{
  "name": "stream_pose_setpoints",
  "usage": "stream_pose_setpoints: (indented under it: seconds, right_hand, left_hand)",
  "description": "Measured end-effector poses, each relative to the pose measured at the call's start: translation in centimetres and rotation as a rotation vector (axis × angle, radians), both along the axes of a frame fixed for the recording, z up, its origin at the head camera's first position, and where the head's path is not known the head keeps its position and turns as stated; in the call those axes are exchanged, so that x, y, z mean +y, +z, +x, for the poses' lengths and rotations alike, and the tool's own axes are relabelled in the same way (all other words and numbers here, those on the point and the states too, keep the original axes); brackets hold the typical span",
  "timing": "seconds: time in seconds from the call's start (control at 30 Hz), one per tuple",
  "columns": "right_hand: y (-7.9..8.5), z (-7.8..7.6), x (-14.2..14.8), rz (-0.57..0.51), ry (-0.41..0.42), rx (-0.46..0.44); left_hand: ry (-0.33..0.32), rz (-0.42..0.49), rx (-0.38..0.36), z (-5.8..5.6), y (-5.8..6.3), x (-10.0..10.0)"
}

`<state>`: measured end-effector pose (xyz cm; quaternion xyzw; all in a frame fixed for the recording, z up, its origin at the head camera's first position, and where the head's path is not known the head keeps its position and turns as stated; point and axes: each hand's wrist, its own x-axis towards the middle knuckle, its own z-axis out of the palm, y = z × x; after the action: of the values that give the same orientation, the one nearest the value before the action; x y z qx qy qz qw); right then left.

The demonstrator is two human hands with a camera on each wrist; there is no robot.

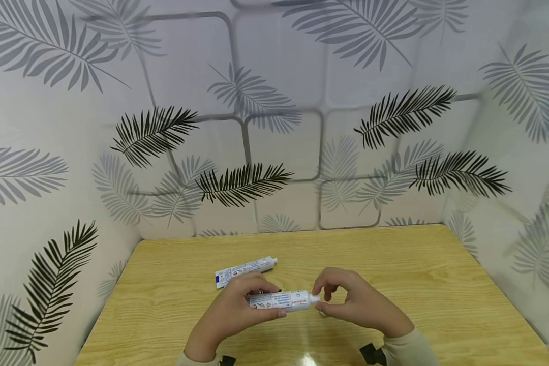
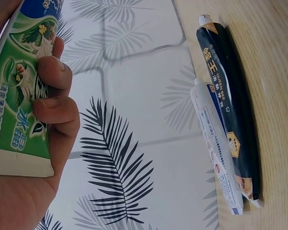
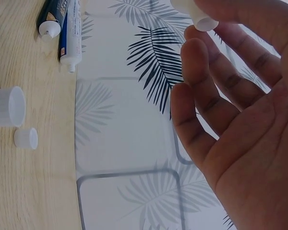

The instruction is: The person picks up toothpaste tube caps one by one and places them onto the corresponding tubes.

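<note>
A toothpaste tube (image 1: 293,301) lies across my left hand (image 1: 240,307), which grips its body from both sides with the nozzle end pointing right. Its printed white back shows in the head view; its green and blue front (image 2: 21,81) fills the corner of the left wrist view. At that nozzle end, the thumb and index finger of my right hand (image 1: 354,300) pinch a small white cap (image 3: 205,23). The other right fingers are bent loosely. Beyond the left hand lies a white toothpaste tube (image 1: 246,270), beside a dark toothpaste tube (image 2: 230,110) marked QUEEN BEE.
Two white caps, a wide one (image 3: 8,106) and a smaller one (image 3: 27,138), stand on the wooden table (image 1: 393,264). Walls with a leaf pattern (image 1: 283,152) enclose the table at the back and sides.
</note>
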<state>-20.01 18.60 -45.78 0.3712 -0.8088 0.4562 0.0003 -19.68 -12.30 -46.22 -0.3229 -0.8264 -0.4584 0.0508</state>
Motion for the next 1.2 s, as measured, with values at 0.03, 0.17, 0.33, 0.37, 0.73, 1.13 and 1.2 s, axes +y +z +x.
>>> stream_pose_setpoints:
  seconds: [0.03, 0.17, 0.33, 0.37, 0.73, 1.13, 1.2]
  right_hand:
    - [-0.01, 0.02, -0.02, -0.001, 0.001, 0.0]
    - [-0.09, 0.07, -0.07, -0.006, 0.011, -0.007]
    - [-0.21, -0.02, 0.03, -0.004, 0.025, -0.008]
    - [-0.22, -0.05, 0.05, -0.005, 0.028, -0.008]
    - [-0.19, -0.02, 0.03, 0.034, -0.008, -0.03]
    - [-0.36, -0.25, 0.18, -0.002, 0.062, -0.037]
    - [-0.32, -0.27, 0.19, 0.0, 0.064, -0.048]
  left_hand:
    - [0.0, 0.001, 0.001, 0.0, -0.02, 0.0]
    - [0.003, -0.003, 0.0, 0.09, 0.03, 0.04]
    - [0.005, -0.002, 0.0, 0.11, 0.07, 0.08]
    - [0.004, -0.001, 0.001, 0.1, 0.07, 0.08]
    - [-0.011, 0.007, 0.007, 0.09, 0.01, 0.08]
    - [-0.027, 0.003, 0.008, 0.03, -0.08, 0.18]
    - [-0.028, 0.0, 0.016, 0.01, -0.09, 0.19]
